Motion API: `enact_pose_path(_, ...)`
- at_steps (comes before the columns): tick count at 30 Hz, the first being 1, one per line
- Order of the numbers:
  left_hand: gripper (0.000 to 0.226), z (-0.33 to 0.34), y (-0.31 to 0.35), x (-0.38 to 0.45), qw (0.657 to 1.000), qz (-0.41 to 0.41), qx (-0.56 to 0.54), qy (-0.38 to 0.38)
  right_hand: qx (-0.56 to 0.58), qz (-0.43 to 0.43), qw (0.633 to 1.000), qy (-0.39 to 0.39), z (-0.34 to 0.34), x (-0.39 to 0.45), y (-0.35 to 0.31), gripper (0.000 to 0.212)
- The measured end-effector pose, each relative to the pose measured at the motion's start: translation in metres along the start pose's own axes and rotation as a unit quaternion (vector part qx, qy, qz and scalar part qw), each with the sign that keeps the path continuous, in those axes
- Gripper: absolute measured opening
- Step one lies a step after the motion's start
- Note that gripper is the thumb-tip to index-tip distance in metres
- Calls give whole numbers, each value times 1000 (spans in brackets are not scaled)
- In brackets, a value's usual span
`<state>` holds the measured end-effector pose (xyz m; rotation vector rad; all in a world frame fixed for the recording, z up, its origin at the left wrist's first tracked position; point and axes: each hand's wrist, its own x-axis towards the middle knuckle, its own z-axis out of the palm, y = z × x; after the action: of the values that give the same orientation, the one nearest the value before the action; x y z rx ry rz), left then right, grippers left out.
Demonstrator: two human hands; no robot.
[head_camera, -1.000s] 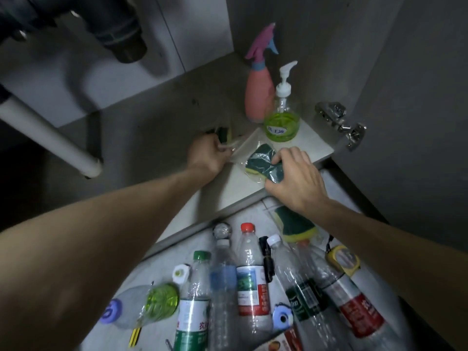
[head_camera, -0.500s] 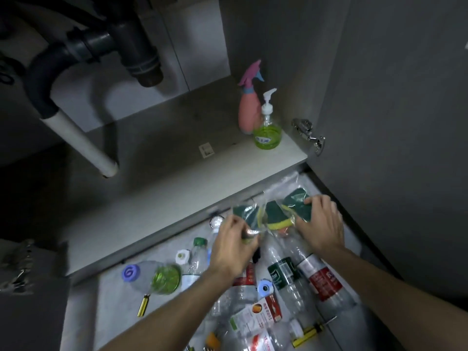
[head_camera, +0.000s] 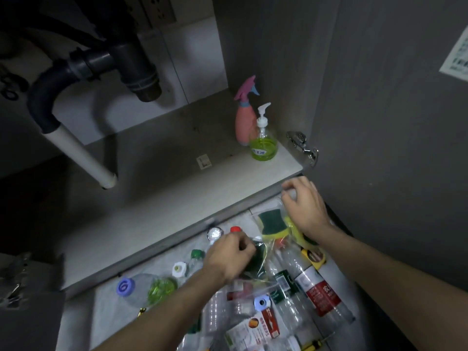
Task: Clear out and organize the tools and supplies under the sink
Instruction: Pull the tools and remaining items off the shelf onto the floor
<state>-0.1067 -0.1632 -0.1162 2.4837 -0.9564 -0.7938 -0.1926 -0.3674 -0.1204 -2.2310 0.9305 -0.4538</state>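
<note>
Kneeling at the open sink cabinet, we are setting a clear bag of sponges (head_camera: 272, 225) down on the floor, against the pile of empty plastic bottles (head_camera: 314, 287). Our left hand (head_camera: 228, 257) is clenching one end of the bag, fingers curled round a dark sponge inside; our right hand (head_camera: 304, 206) is hovering over the other end, fingers loosely bent, apparently grasping nothing. A pink spray bottle (head_camera: 244, 117) and a green soap dispenser (head_camera: 263, 143) are standing on the cabinet floor (head_camera: 157, 188). We are judging the risk: the slack bag could snag a bottle and set the round ones rolling.
</note>
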Motion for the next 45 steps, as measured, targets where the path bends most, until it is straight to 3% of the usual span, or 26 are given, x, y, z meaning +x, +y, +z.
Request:
enact_pose_path(6, 16, -93, 13, 87, 996, -5, 28, 90, -8, -19, 1000, 11, -19, 97, -57, 42)
enact_pose_path(10, 18, -156, 38, 154, 988, -2, -22, 152, -58, -41, 995, 67, -37, 159, -94, 52)
enact_pose_path(14, 13, -197, 78, 213, 967, 78, -72, 231, -222, -135, 965, -29, -44, 186, -107, 63)
enact_pose_path(16, 27, -213, 99, 239, 959, 117, -80, 247, -285, -150, 945, -56, -44, 183, -102, 58)
enact_pose_path(18, 47, -218, 117, 264, 966, 130, -88, 208, -331, -176, 927, -15, -48, 173, -91, 44)
enact_pose_path(21, 50, -204, 138, 283, 978, 119, -79, 152, -365, -196, 910, 19, -62, 152, -75, 21)
enact_pose_path(23, 44, -187, 145, 283, 973, 125, -90, 169, -352, -204, 913, -6, -69, 136, -74, 17)
enact_pose_path(27, 18, -175, 144, 255, 953, 108, -122, 254, -328, -229, 915, -47, -79, 106, -83, 18)
enact_pose_path(30, 21, -191, 126, 206, 947, 128, -156, 249, -295, -234, 922, -90, -93, 85, -93, 18)
enact_pose_path(36, 22, -237, 43, 79, 956, 90, -111, 256, -317, -267, 894, -169, -84, 20, -127, 26)
enact_pose_path(45, 31, -292, -63, -109, 932, -63, -81, 347, -251, -312, 899, -176, -64, -55, -219, 24)
